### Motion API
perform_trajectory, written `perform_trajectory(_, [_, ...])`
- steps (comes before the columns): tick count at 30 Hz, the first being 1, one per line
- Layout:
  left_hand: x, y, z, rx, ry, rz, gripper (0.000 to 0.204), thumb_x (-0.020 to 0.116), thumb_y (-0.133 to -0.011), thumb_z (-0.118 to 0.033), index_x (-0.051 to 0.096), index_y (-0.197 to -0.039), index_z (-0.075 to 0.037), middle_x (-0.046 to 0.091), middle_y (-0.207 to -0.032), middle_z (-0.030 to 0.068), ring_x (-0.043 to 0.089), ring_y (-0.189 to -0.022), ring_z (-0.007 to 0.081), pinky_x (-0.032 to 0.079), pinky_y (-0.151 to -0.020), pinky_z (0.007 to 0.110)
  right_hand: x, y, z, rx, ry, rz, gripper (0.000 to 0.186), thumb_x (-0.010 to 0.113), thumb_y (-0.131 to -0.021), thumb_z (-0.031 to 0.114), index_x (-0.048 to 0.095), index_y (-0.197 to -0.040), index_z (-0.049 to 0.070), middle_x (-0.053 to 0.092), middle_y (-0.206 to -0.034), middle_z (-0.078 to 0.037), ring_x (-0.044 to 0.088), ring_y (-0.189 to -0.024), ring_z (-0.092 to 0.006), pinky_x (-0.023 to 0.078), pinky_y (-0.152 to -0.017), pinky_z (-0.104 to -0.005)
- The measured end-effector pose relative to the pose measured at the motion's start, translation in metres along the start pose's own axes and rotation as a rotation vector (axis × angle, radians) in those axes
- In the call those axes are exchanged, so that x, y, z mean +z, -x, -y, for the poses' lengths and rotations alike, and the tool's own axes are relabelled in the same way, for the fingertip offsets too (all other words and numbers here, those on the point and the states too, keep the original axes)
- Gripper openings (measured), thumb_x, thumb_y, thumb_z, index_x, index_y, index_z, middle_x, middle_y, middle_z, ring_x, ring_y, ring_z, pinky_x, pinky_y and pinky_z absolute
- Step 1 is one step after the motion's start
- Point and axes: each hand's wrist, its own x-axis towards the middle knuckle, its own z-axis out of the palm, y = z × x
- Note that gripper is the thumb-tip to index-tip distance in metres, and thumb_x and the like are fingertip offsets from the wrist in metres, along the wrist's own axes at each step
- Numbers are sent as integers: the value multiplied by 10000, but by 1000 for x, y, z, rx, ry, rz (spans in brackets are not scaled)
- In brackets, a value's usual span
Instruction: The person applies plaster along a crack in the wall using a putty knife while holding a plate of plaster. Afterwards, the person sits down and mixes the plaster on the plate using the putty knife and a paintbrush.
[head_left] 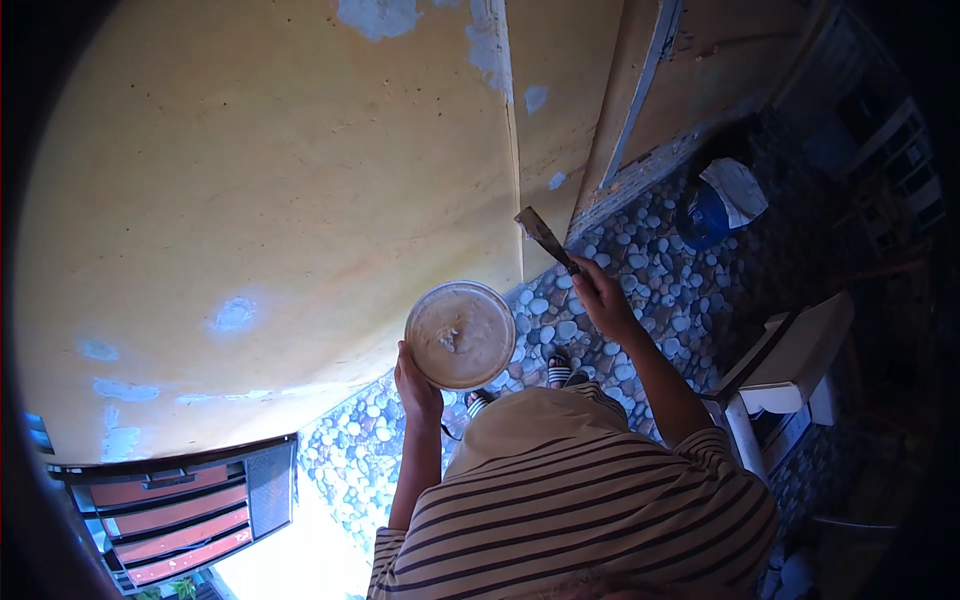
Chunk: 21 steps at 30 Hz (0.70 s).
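Note:
My left hand [418,388] is closed on the rim and side of a round tub [459,378], held in front of my waist. Inside it lies a pale, creamy filler paste [480,322] with a small lump near the middle. In my right hand [602,298] is the handle of a putty knife [540,233], its blade slanting up and left. The blade tip appears close to a vertical seam in the yellowish wall [300,150]; whether they touch I cannot tell. Whitish-blue filler patches [235,314] mark the wall in several places.
Pebble-patterned flooring [640,262] runs along the wall's foot. A blue bucket [704,222] with a pale sheet on it stands far right. Nearer on the right is a white and tan piece of furniture [795,355]. A door with reddish slats [180,515] is at lower left.

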Motion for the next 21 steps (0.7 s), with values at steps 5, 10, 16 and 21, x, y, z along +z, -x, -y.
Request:
perform_trajectory(5, [8, -18, 8, -7, 77, -52, 537, 317, -1078, -392, 599, -1171, 55, 660, -1091, 141, 624, -963, 180, 505, -855, 322, 1, 7, 69, 8, 249, 246, 384, 573, -1000, 231, 554, -1358, 94, 697, -901, -154, 670, -727, -234, 515, -681, -338])
perform_trajectory(10, [21, -19, 2, 117, -122, -26, 543, 351, -1071, -418, 600, -1171, 55, 664, -1072, 131, 619, -957, 165, 496, -850, 303, 9, -7, 82, -241, 373, 317, 390, 602, -978, 234, 572, -1345, 104, 689, -1119, -179, 712, -893, -307, 555, -766, -365])
perform_trajectory(16, [56, 6, 11, 167, -9, -57, 544, 353, -1068, -411, 585, -1224, 55, 658, -1139, 141, 640, -1015, 196, 518, -884, 328, -5, -4, 87, -369, 431, 369, 379, 618, -960, 250, 594, -1312, 111, 708, -1057, -165, 711, -876, -322, 574, -755, -385])
perform_trajectory(21, [44, 34, 34, 87, 114, -101, 567, 355, -1058, -439, 583, -1201, 59, 659, -1111, 143, 628, -986, 193, 504, -879, 327, -5, 17, 86, -466, 551, 402, 375, 628, -945, 301, 627, -1285, 142, 718, -1001, -119, 709, -807, -292, 572, -695, -381])
